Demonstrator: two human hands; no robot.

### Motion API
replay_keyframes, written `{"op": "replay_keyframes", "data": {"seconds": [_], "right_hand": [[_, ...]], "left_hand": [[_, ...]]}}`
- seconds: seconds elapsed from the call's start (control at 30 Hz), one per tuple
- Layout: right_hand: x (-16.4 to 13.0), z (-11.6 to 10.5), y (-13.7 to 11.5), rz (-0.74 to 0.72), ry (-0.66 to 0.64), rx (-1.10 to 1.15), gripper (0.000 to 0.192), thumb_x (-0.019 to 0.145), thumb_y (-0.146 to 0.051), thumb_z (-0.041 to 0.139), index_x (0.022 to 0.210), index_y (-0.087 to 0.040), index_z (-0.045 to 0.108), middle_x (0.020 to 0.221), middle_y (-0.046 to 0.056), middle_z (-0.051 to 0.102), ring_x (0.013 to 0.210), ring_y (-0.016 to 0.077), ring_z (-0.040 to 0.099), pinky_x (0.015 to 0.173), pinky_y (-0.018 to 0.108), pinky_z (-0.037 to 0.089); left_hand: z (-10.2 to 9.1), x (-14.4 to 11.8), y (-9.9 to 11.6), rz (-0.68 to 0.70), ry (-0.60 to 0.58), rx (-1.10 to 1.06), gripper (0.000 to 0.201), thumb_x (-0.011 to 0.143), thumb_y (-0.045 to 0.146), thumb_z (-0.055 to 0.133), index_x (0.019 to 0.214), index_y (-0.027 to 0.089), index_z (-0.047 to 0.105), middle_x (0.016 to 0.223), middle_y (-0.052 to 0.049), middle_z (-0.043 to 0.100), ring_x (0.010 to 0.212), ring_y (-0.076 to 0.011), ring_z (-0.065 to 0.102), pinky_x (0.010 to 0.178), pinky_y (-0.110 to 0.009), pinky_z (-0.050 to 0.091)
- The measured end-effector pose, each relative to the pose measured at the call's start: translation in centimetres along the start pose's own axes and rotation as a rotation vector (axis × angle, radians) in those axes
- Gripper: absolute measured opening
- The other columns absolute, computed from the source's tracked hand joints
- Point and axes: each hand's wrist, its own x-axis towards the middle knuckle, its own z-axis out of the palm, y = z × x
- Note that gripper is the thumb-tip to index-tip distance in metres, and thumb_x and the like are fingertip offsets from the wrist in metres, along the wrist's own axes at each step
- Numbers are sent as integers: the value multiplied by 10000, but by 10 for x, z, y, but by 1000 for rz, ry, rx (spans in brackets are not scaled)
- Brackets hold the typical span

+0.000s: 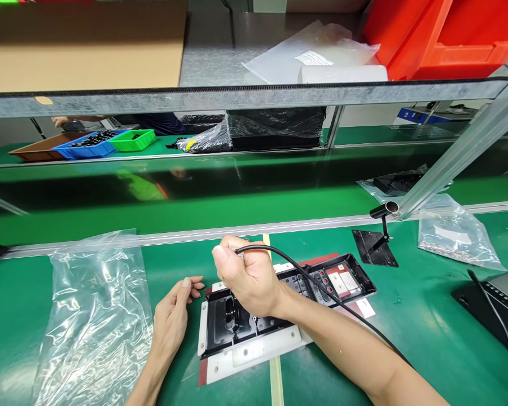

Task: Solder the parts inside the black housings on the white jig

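While the right hand [248,279] grips the end of a black cable [279,252], its fist hiding anything else held there, a black plastic shell [248,328] lies beneath it in a white holder [271,343], mid-desk [440,338]. Just beside the holder's left end, the left hand [173,316] is loosely curled, its grip slack, nothing seen inside. A clear plastic bag [97,316] spreads toward the desk's left edge. Near the far edge, right of the shell, stands a black bracket [375,251]; a small bag [457,231] lies toward the far right corner.
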Motion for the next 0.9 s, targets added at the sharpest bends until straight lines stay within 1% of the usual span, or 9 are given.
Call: {"op": "replay_keyframes", "data": {"seconds": [0.23,0.5,0.63,0.73,0.9], "right_hand": [[-1,1,1,8,11,-27,403,1081,-385,528,725,-197,495,604,-53,440,533,69,419,532,213,388],[-1,0,1,26,1,-39,431,1083,-451,511,733,-201,496,608,-51,420,537,79,401,544,227,390],[-1,0,3,24,5,-2,421,1085,-443,525,742,-201,492,604,-56,416,527,76,382,529,221,377],[-2,0,5,43,-1,21,439,1083,-485,524,747,-209,472,604,-53,407,525,83,380,521,228,370],[-5,-2,9,101,39,-49,483,1070,-563,516,739,-229,406,603,-40,385,527,106,355,485,259,324]], "left_hand": [[1,-1,-1,5,0,-3,664,937,802,559,983,165,743,940,-68,720,851,-230,599,776,-317,459],[1,-1,1,14,2,2,684,927,816,560,982,161,750,933,-78,722,848,-239,605,767,-321,467],[1,-1,0,18,-3,3,668,938,800,563,988,162,753,935,-77,721,853,-239,604,772,-319,466],[2,0,-1,17,-3,-9,656,943,786,569,1013,161,757,931,-77,718,855,-238,602,781,-319,467],[8,-2,3,37,-5,-44,648,978,752,537,1064,148,755,957,-91,721,854,-236,597,818,-328,468]]}}
